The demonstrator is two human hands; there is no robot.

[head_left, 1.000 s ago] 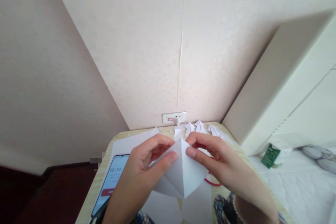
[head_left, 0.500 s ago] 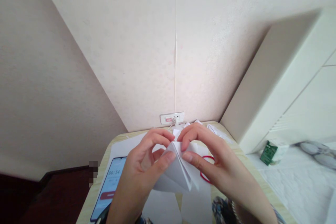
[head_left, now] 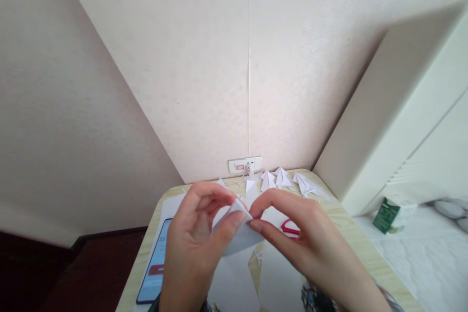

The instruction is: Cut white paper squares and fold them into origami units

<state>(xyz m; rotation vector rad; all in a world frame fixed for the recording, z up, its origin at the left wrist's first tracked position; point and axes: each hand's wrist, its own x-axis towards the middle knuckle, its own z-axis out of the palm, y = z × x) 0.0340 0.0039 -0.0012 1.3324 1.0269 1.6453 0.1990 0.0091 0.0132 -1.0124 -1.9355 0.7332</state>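
Currently, with a lit phone on the left side of the table, pinching in the left hand the folded white paper above the table's middle and gripping its right edge with the right hand.

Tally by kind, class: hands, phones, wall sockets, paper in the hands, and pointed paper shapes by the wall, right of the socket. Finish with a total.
Hands: 2 (left hand, right hand)
Phone: 1
Wall socket: 1
Held paper: 1
Pointed paper shapes: 3
Total: 8
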